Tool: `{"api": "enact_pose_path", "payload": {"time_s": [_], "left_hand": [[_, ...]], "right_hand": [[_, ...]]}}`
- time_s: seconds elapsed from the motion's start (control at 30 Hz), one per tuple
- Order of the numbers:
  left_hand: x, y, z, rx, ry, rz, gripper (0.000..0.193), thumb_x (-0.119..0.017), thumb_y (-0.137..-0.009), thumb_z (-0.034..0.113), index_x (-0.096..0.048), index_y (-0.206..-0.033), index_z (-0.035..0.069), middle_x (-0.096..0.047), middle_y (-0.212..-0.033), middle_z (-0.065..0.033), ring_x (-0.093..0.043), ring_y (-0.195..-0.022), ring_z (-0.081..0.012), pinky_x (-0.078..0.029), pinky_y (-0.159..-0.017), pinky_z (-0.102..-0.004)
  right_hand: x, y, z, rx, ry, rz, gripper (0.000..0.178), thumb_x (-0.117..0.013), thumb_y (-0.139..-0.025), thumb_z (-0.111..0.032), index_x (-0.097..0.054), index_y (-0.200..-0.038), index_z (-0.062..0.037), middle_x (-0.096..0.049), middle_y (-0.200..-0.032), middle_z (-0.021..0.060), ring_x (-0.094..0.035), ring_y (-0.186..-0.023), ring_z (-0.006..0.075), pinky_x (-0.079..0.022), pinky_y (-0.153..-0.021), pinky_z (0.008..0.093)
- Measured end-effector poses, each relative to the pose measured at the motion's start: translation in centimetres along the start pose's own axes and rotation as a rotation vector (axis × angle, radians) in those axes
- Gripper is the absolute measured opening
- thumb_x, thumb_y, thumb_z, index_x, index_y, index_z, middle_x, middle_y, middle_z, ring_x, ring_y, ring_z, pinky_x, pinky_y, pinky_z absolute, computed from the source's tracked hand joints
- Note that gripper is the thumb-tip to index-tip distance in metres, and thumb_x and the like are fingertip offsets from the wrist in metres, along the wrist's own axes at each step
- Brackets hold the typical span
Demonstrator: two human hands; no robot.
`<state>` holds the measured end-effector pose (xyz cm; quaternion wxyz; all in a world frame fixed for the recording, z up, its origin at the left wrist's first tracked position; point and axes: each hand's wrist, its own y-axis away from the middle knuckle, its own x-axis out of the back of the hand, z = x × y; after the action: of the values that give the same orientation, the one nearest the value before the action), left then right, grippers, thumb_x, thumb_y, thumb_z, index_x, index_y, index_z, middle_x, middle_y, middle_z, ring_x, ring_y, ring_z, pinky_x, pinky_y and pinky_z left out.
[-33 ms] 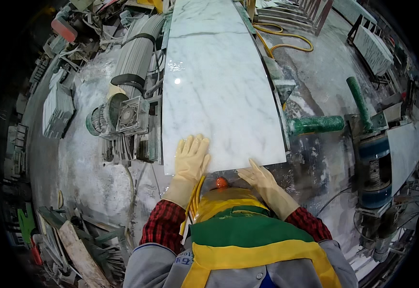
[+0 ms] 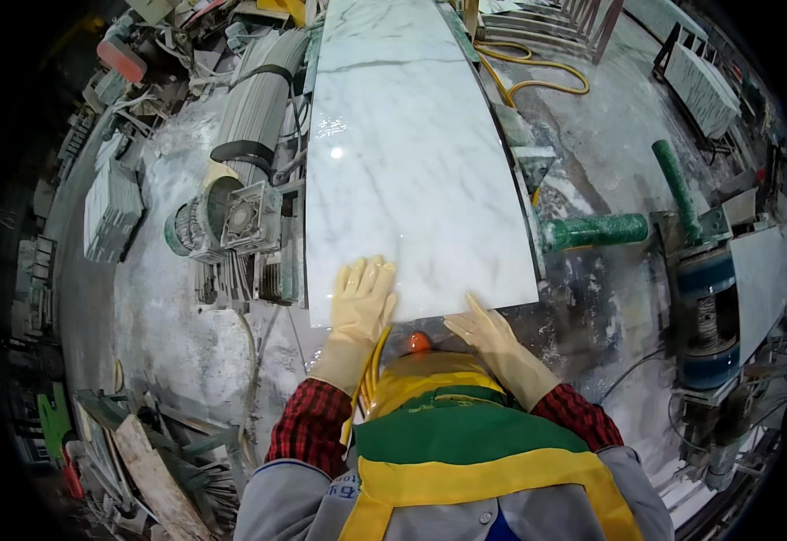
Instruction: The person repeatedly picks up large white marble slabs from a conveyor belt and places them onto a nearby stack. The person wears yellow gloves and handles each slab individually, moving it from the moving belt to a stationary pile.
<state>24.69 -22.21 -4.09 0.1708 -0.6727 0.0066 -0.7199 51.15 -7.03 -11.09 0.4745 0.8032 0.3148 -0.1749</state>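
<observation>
Looking down through the head view, I see my left hand (image 2: 362,298) lying flat, fingers spread, on the near end of the white marble slab (image 2: 407,162), which stretches away along the machine bed; my right hand (image 2: 484,329) rests open at its near edge. I judge it heavy, stiff, glossy-slick and brittle; its edges offer the best hold.

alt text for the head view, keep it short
Two gloved hands, left hand and right hand, press flat on the near end of a long white marble slab. A grey motor sits left, a green roller right.
</observation>
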Motion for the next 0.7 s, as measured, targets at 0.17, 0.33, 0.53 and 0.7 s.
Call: {"api": "enact_pose_path", "payload": {"time_s": [0.17, 0.33, 0.53, 0.7], "left_hand": [[-0.1, 3.3, 2.1, 0.032, -0.014, -0.042, 0.057, -0.065, -0.106, 0.029, -0.056, -0.159, 0.011, -0.056, -0.164, -0.0200, -0.050, -0.151, -0.0469, -0.036, -0.129, -0.0621], [0.6, 4.9, 3.4, 0.055, 0.001, -0.109, 0.060, -0.065, -0.107, 0.027, -0.051, -0.163, 0.010, -0.052, -0.168, -0.0212, -0.046, -0.154, -0.0481, -0.033, -0.130, -0.0622], [2.7, 5.0, 3.9, 0.000, 0.058, -0.187, 0.063, -0.067, -0.107, 0.027, -0.048, -0.165, 0.010, -0.049, -0.169, -0.0234, -0.043, -0.155, -0.0500, -0.031, -0.132, -0.0622], [2.9, 6.7, 3.0, -0.029, 0.066, -0.216, 0.062, -0.066, -0.108, 0.027, -0.048, -0.165, 0.010, -0.049, -0.169, -0.0249, -0.044, -0.155, -0.0522, -0.031, -0.132, -0.0617]], "right_hand": [[-4.0, 0.4, 0.2, 0.125, 0.045, 0.053, 0.075, -0.070, -0.113, -0.041, -0.044, -0.164, 0.0071, -0.059, -0.159, 0.0271, -0.067, -0.139, 0.0376, -0.056, -0.122, 0.0436], [-3.4, -0.1, 0.2, 0.107, 0.078, -0.005, 0.070, -0.071, -0.113, -0.035, -0.046, -0.163, 0.0072, -0.067, -0.150, 0.0247, -0.077, -0.125, 0.0350, -0.064, -0.112, 0.0420], [-3.2, -1.1, 1.1, 0.142, 0.069, 0.091, 0.063, -0.069, -0.114, -0.037, -0.056, -0.155, 0.0090, -0.077, -0.137, 0.0241, -0.082, -0.113, 0.0327, -0.069, -0.092, 0.0377], [-3.0, 0.5, 1.8, 0.082, 0.253, 0.055, 0.068, -0.065, -0.115, -0.045, -0.057, -0.155, 0.0095, -0.082, -0.126, 0.0238, -0.082, -0.115, 0.0340, -0.062, -0.103, 0.0448]]}}
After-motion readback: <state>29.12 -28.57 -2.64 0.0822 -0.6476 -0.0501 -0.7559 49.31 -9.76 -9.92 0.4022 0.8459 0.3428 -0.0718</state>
